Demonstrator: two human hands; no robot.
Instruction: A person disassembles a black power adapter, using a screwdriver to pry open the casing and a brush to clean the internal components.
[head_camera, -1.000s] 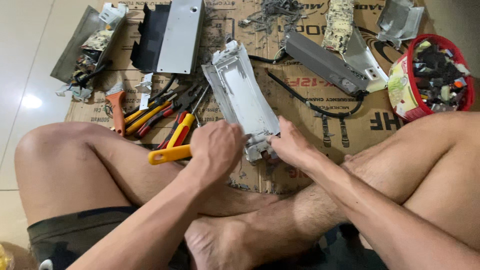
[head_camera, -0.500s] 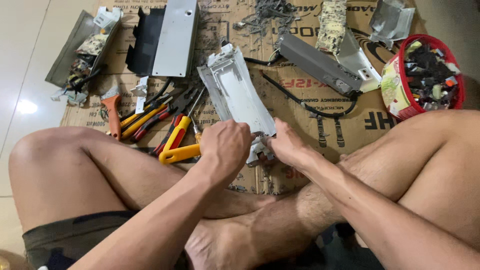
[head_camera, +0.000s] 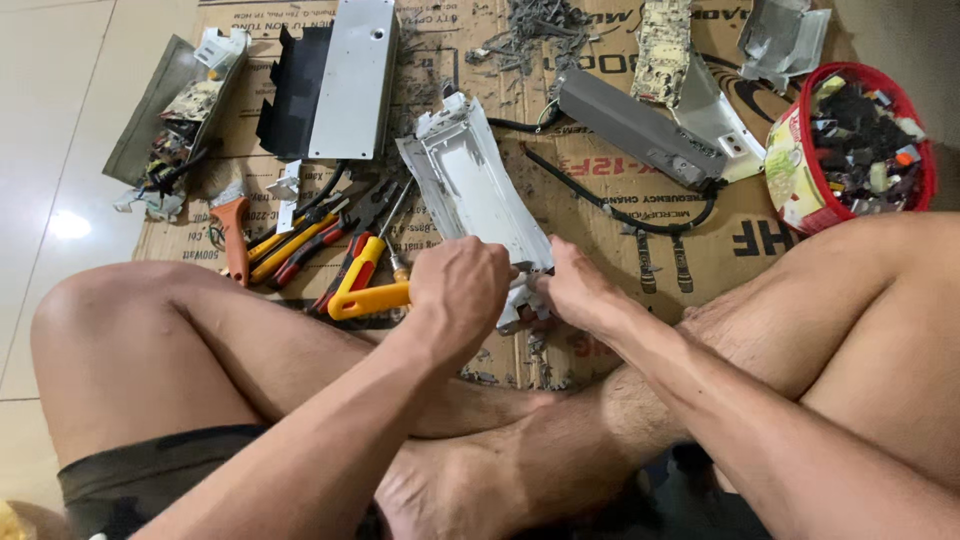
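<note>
My left hand (head_camera: 458, 290) was closed around a yellow-handled tool (head_camera: 368, 298), its tip hidden, probably at the near end of the white casing (head_camera: 470, 185) (lying on cardboard (head_camera: 610, 240)). My right hand (head_camera: 577, 290) pinched that same end, fingers shut on it.

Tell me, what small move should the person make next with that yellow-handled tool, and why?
Probably pry gently at the near end of the white casing. The left hand holds the yellow-handled tool against that end, and the right hand steadies it there.
</note>
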